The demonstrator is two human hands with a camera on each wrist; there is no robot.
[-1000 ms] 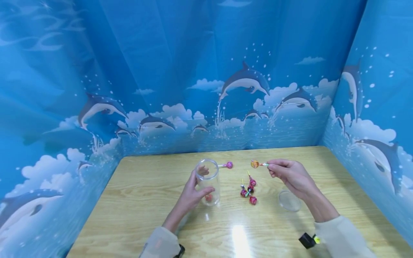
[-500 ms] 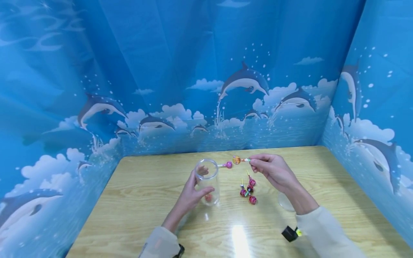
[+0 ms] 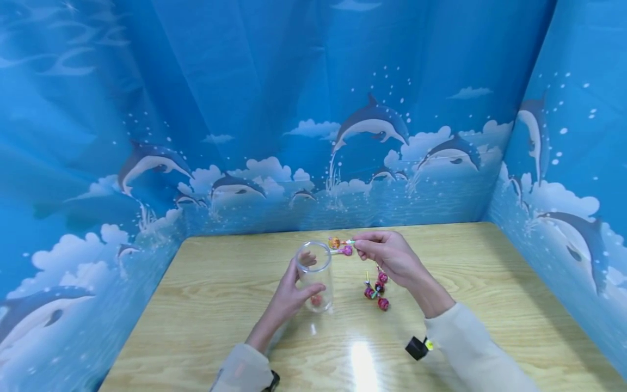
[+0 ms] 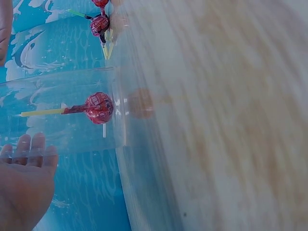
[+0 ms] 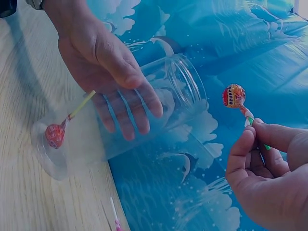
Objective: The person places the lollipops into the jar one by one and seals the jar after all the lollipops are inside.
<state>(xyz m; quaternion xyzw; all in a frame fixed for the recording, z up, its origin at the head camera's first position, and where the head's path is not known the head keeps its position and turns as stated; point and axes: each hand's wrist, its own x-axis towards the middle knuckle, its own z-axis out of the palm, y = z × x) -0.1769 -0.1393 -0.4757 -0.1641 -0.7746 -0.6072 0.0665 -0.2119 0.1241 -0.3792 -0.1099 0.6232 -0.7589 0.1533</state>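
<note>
The right hand (image 3: 392, 258) has scooted left, so the orange lollipop (image 3: 334, 243) it's pinching is now way closer to the clear jar (image 3: 324, 275). Oh, and the right forearm (image 3: 432, 296) totally blocks the clear disc now.

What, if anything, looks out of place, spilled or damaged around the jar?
Nothing looks spilled or damaged: the jar stands upright with a red lollipop inside. Only the purple lollipop stands out mildly, lying near the jar, apart from the red lollipops bunched together.
</note>
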